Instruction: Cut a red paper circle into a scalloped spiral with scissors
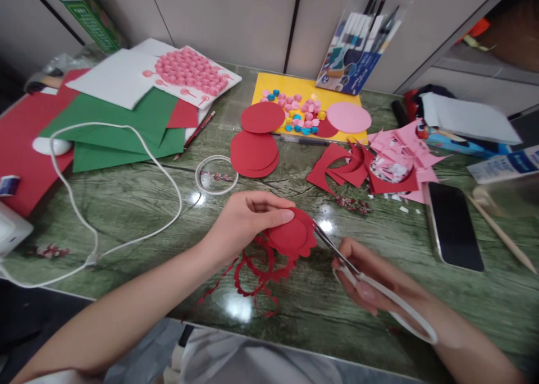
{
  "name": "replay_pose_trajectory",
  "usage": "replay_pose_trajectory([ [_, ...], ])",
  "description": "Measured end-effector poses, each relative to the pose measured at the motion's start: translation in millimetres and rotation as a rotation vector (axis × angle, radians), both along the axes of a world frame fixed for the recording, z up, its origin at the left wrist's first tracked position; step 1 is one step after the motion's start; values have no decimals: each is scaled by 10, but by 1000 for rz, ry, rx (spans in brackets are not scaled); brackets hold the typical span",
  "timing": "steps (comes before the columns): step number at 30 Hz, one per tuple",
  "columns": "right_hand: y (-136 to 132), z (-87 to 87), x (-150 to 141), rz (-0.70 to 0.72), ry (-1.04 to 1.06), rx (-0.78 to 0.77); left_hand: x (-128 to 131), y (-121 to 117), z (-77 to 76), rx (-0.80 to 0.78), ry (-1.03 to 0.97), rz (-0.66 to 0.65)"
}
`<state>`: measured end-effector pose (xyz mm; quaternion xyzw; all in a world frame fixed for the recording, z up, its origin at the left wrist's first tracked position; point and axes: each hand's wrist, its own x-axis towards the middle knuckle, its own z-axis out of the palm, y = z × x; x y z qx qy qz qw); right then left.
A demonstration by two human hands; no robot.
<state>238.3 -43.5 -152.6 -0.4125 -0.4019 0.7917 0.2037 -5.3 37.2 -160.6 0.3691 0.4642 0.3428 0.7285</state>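
Note:
Between the thumb and fingers of my left hand (pixel 256 218) is a red paper circle (pixel 290 235), its lower right edge cut into scallops. A smaller round outline shows on its face. My right hand (pixel 362 277) grips a pair of scissors (pixel 391 300) with white handles, the blades touching the circle's right edge. Curly red paper trimmings (pixel 252 274) with wavy edges lie below the circle on the green table. Just beyond my left hand sit stacked red paper circles (pixel 255 154) and a roll of tape (pixel 217 175).
Red cut-out scraps (pixel 326 168) and pink scraps (pixel 421 148) lie at right, near a phone (pixel 455 227) and a wooden stick (pixel 503 235). A yellow sheet (pixel 269 83) bears small paper balls. Green paper (pixel 118 120) and a white cable (pixel 177 187) spread across the left.

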Motion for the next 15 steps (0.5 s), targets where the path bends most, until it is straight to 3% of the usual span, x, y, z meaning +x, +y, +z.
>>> replay_pose_trajectory([
  [15,-26,31,-12,10,-154,29,-8,0,31,83,137,-164],
])
